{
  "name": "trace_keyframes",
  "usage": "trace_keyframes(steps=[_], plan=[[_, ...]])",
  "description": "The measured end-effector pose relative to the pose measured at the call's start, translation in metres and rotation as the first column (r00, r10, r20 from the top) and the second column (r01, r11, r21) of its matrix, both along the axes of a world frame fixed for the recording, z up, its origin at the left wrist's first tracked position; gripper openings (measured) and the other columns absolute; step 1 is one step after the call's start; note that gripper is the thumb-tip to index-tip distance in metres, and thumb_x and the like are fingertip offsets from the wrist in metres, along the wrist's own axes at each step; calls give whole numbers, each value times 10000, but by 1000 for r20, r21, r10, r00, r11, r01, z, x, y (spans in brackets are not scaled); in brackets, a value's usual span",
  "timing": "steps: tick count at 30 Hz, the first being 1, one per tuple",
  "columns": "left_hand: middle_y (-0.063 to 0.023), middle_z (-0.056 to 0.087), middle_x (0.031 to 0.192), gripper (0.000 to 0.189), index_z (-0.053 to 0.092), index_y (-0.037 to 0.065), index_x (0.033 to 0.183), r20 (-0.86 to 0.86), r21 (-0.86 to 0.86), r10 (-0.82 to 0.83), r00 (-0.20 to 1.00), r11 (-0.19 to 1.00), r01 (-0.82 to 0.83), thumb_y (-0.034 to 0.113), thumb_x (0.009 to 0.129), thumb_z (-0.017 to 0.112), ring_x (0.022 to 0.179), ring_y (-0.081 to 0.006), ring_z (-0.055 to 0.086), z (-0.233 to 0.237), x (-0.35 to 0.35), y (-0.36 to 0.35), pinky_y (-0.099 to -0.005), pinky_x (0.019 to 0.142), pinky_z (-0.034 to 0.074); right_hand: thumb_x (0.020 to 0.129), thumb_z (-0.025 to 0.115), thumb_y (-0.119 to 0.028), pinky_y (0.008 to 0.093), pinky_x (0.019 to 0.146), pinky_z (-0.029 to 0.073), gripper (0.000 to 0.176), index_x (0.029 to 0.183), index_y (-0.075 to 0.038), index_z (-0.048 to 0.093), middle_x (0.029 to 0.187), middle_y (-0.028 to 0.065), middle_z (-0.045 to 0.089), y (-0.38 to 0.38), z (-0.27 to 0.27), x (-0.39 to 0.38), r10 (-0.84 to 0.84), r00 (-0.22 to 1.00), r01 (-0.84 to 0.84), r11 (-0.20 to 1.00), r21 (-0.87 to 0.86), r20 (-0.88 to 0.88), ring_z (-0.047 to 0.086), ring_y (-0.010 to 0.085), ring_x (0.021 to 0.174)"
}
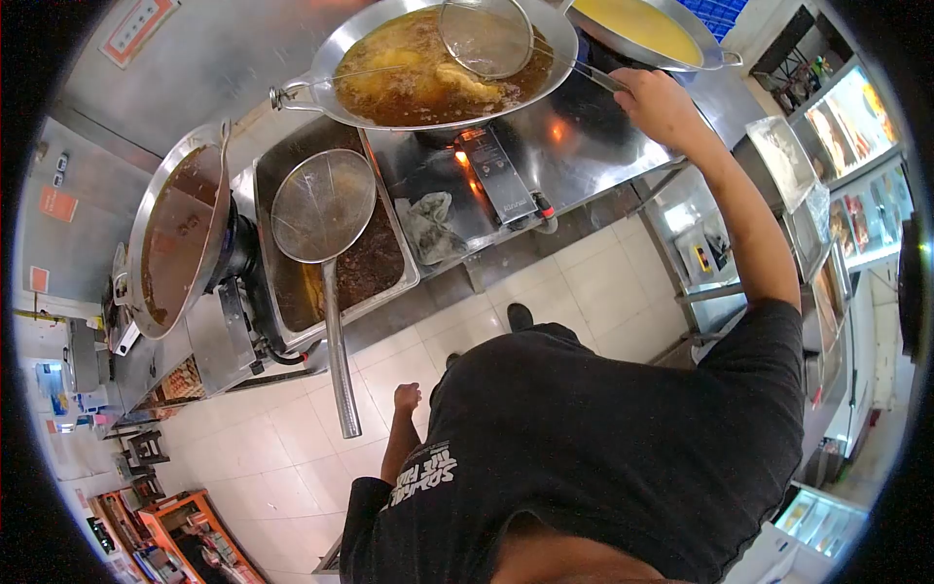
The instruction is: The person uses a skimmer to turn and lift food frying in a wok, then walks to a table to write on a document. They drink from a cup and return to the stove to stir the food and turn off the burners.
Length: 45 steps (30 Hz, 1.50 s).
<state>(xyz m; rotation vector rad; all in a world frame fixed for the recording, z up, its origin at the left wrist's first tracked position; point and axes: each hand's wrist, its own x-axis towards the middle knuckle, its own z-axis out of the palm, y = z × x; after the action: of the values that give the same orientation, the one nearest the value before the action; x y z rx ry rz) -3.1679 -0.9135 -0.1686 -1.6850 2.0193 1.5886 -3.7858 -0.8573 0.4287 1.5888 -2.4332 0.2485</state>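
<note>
Right hand (654,105) closed round the handle end of a wire strainer (486,41), fingers wrapped, arm stretched forward. Left hand (408,397) hangs low beside the body over the tiled floor (292,438), fingers curled in, nothing seen in it; too small to tell how tightly it's closed.

Strainer runs left from the right hand; its round mesh basket sits over the far side of a big wok (325,73) of brown, bubbling oil. Can't tell if the mesh touches the oil. Golden fried food (469,84) floats just below the basket in view, well apart from the right hand, which is outside the rim. Another wok (708,44) with yellow liquid is near that hand, just beyond it.

Second strainer (324,206) lies across a rectangular metal tray (384,304) with dark contents, handle sticking out past the front edge; neither hand touches it. Grey cloth (428,226) just right of the tray. A further wok (216,185), brown liquid inside, left of it.
</note>
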Motion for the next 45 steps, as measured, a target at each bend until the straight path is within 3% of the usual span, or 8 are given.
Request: trace_keyframes(steps=[6, 10, 13, 16, 26, 32, 37, 45], plan=[[-38, 544, 554, 115, 567, 56, 701, -120, -259, -253, 960, 942, 216, 163, 737, 585, 420, -156, 495, 11, 8, 15, -299, 373, 397, 773, 553, -154, 442, 754, 462, 254, 992, -39, 610, 861, 237, 604, -9, 2, -35, 42, 987, -26, 994, -107, 152, 589, 389, 811], [-18, 571, 591, 115, 572, 85, 755, 374, -252, -556, 742, 709, 658, 147, 688, 641, 464, -154, 524, 40, 2, 22, -287, 379, 408, 782, 529, -190, 456, 737, 466, 253, 954, -24, 613, 838, 244, 605, -22, -4, -58, -31, 1000, 31, 990, -141, 0, 595, 391, 797], [-19, 585, 606, 141, 558, 103, 731, 220, -103, -390, 894, 902, 419, 124, 639, 663, 517, -163, 555, 52, -3, 26, -295, 417, 431, 784, 509, -199, 462, 723, 474, 240, 898, -19, 619, 837, 233, 613, -46, -15, -77, -137, 985, 124, 984, -127, -101, 601, 386, 794], [-37, 597, 616, 80, 553, 108, 724, 405, -294, -578, 709, 652, 699, 110, 670, 612, 555, -177, 584, 46, -3, 24, -314, 470, 462, 775, 507, -181, 456, 715, 484, 219, 856, -16, 624, 842, 222, 620, -70, -19, -80, -193, 974, 179, 977, -116, -122, 607, 376, 796], [-62, 621, 638, 107, 579, 91, 732, 473, -331, -478, 740, 682, 652, 182, 760, 531, 580, -193, 604, 61, -23, 36, -324, 528, 487, 742, 506, -174, 414, 722, 491, 245, 868, -3, 627, 887, 203, 623, -133, -32, -136, -79, 986, 89, 994, 64, -145, 615, 341, 826], [-69, 634, 661, 203, 636, 106, 933, 331, -263, -373, 867, 846, 464, 210, 794, 531, 526, -185, 597, 48, -3, 84, -320, 486, 481, 723, 525, -175, 401, 510, 459, 249, 809, 33, 630, 699, 184, 620, -152, -2, -180, 85, 994, -48, 903, 427, -68, 590, 302, 552], [-70, 616, 648, 214, 627, 72, 911, 342, 170, 108, 933, 970, -175, 217, 833, 490, 502, -169, 575, 54, -9, 124, -310, 440, 452, 719, 552, -127, 305, 361, 322, 147, 661, 2, 592, 530, 63, 515, -156, 15, -185, -64, 912, -117, 906, 407, 405, 420, 148, 398], [-89, 608, 668, 234, 603, 20, 874, 243, 116, 368, 898, 908, -403, 223, 827, 497, 503, -175, 562, 79, -25, 139, -302, 411, 418, 748, 565, -133, 265, 337, 248, 205, 569, -73, 485, 494, 3, 445, -182, -31, -178, -49, 585, -215, 953, 213, 810, 352, 79, 373]])
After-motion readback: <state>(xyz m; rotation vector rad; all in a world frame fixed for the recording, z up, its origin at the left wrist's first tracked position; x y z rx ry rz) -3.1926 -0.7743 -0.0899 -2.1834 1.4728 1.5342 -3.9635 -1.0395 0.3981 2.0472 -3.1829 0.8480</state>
